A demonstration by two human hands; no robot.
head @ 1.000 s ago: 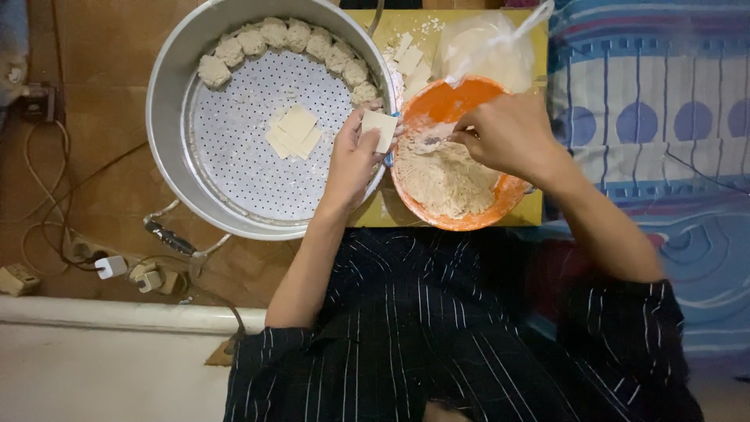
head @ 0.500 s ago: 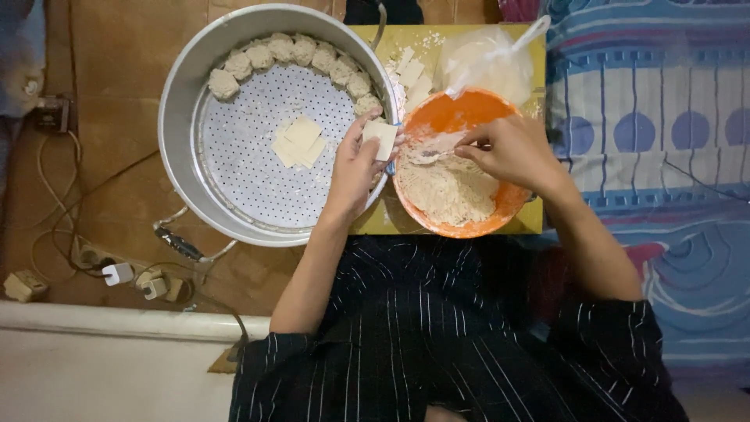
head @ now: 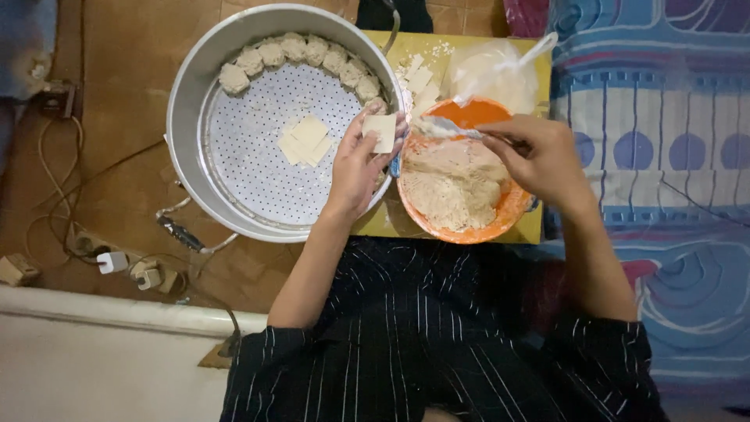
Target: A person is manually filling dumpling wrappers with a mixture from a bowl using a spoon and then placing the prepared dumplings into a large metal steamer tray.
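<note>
My left hand (head: 355, 168) holds a pale square dough wrapper (head: 381, 131) flat on its fingers over the rim of a big metal steamer pan (head: 187, 101). My right hand (head: 539, 156) grips a spoon (head: 441, 127) loaded with pale filling, its tip close to the wrapper. Below the spoon sits an orange bowl (head: 508, 211) of minced filling (head: 449, 187). Several filled dumplings (head: 301, 53) line the far arc of the perforated steamer tray (head: 250, 168), and a small stack of wrappers (head: 306, 139) lies at its centre.
A yellow board (head: 531, 227) carries the bowl, loose wrappers (head: 418, 82) and a clear plastic bag (head: 492, 70). Cables and plugs (head: 129, 266) trail on the brown floor at left. A patterned blue cloth (head: 664, 156) lies at right. My striped dark clothing fills the bottom.
My right hand has lifted the spoon out of the filling and brought it toward the wrapper. My left hand has kept the wrapper by the pan's rim.
</note>
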